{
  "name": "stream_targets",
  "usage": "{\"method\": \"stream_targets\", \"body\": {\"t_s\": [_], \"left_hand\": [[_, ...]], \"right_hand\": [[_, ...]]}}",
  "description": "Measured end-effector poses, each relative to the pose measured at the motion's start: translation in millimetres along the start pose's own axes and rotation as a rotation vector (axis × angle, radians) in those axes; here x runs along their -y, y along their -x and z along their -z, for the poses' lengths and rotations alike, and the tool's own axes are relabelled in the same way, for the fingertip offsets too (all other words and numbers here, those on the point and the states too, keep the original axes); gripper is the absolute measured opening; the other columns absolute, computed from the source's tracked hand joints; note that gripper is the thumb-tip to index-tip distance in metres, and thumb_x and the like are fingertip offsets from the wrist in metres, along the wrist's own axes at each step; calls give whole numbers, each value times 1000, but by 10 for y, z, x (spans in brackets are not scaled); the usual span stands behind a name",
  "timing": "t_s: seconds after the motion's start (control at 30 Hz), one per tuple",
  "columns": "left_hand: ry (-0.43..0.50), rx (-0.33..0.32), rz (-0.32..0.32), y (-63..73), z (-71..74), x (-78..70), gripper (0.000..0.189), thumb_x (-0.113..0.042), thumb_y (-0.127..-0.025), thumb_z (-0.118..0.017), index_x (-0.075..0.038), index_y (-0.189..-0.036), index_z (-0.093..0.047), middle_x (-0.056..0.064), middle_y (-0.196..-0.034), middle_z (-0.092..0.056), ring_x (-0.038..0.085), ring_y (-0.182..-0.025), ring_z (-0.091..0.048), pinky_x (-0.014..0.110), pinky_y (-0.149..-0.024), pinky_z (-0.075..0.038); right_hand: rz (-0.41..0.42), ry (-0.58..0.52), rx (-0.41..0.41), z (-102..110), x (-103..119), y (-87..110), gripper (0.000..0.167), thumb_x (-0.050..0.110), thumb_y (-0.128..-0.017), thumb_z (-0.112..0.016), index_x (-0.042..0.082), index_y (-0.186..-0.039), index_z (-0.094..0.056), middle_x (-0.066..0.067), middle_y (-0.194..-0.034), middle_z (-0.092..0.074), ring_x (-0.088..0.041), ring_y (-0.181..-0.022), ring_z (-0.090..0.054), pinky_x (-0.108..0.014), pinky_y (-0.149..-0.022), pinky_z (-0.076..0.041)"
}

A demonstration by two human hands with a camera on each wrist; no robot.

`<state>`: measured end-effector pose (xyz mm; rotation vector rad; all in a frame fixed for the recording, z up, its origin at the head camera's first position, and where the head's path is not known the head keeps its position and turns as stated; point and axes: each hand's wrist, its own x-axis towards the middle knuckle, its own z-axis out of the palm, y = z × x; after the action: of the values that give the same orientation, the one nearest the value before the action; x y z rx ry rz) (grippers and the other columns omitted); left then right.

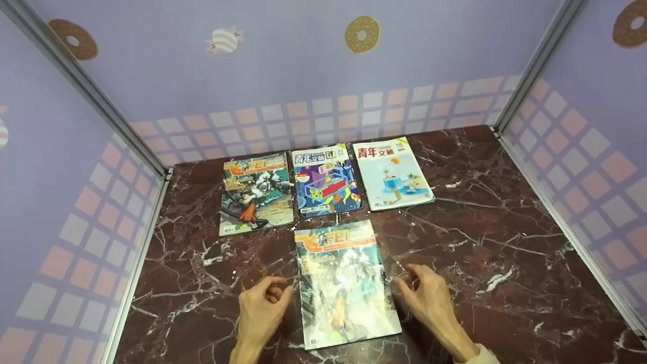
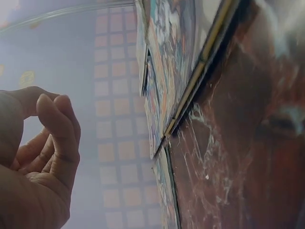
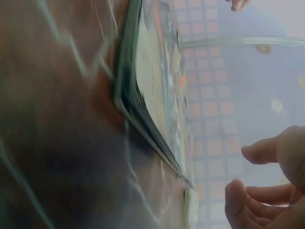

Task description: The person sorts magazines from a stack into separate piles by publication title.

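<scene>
A glossy magazine [image 1: 349, 288] with an orange title band lies at the front middle of the table, glare washing over its cover. To its left is my left hand [image 1: 265, 303], loosely bent and holding nothing. On the other side my right hand [image 1: 427, 293] hovers near the magazine's right edge, thumb and fingers apart. In the left wrist view, the thumb and fingertips of the left hand [image 2: 47, 157] come close together with nothing between them. In the right wrist view, a gap shows between the right hand [image 3: 276, 181] and the magazine [image 3: 152, 71].
Behind it lie a similar orange-banded magazine [image 1: 258, 194], a purple-blue one [image 1: 327, 179] and a white one [image 1: 393, 174], in a row near the back wall. Purple patterned panels [image 1: 303, 60] enclose the dark red marbled table [image 1: 485, 242] on three sides.
</scene>
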<state>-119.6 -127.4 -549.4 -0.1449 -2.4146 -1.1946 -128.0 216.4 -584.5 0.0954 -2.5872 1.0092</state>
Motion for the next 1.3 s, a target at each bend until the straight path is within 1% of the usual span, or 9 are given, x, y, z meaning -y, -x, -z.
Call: {"method": "stream_targets", "body": {"t_s": [0.2,0.3,0.4,0.57,0.73,0.83,0.93,1.1,1.3], "left_hand": [[-48,12,50,205,-25,-39,15,-4,-79,-91,-5,-86,-78,-8,-58,-63,-8,-53,-48,14,-53,-46],[-145,88,142,290,-44,-28,20,-16,-80,-93,-8,-84,-75,-10,-55,-59,-5,-51,-44,20,-54,-45],[-224,185,267,376,-72,-2,29,-29,-82,-94,-9,-88,-74,-9,-56,-61,-1,-52,-50,26,-58,-50],[-258,321,423,514,-125,30,42,-43,-86,-90,-5,-96,-73,-4,-61,-66,8,-56,-59,34,-61,-53],[-281,416,532,599,-174,37,43,-48,-88,-87,-9,-86,-70,0,-68,-68,16,-61,-63,39,-64,-54],[-266,445,556,635,-209,53,44,-50,-86,-88,-13,-75,-67,0,-68,-67,17,-60,-62,38,-63,-55],[-239,446,533,689,-267,108,46,-49,-85,-89,-16,-66,-63,-2,-62,-63,15,-55,-57,34,-58,-51],[-237,410,483,755,-335,137,48,-44,-83,-90,-19,-62,-56,-5,-59,-56,13,-53,-51,32,-55,-44],[-280,427,501,706,-333,15,53,-41,-81,-93,-20,-59,-49,-5,-56,-48,15,-52,-52,31,-53,-42]], "right_hand": [[-107,35,122,-27,89,217,35,21,-87,-91,-1,-111,-79,0,-82,-71,-4,-67,-58,-29,-65,-54],[-169,53,204,-44,126,271,37,26,-89,-91,0,-113,-79,2,-81,-69,-3,-67,-56,-31,-67,-55],[-234,54,283,-56,154,295,40,28,-91,-89,0,-117,-78,2,-81,-68,-4,-66,-56,-31,-67,-54],[-324,25,383,-52,172,325,38,29,-92,-88,2,-118,-78,3,-80,-66,-8,-66,-56,-28,-65,-49],[-348,-23,429,-97,88,399,31,29,-93,-87,4,-106,-77,3,-76,-62,-10,-62,-51,-28,-61,-40],[-323,-62,408,-133,30,463,37,30,-91,-88,-1,-110,-77,3,-75,-62,-9,-60,-50,-28,-59,-40],[-285,-84,368,-170,-21,519,44,31,-89,-89,-4,-113,-77,3,-74,-62,-6,-58,-49,-26,-58,-41],[-330,-74,391,-158,28,505,39,30,-90,-89,0,-110,-78,5,-72,-62,-7,-57,-50,-26,-57,-41],[-398,-33,461,-112,103,429,37,33,-91,-89,4,-109,-75,1,-71,-63,-13,-58,-52,-27,-58,-41]]}}
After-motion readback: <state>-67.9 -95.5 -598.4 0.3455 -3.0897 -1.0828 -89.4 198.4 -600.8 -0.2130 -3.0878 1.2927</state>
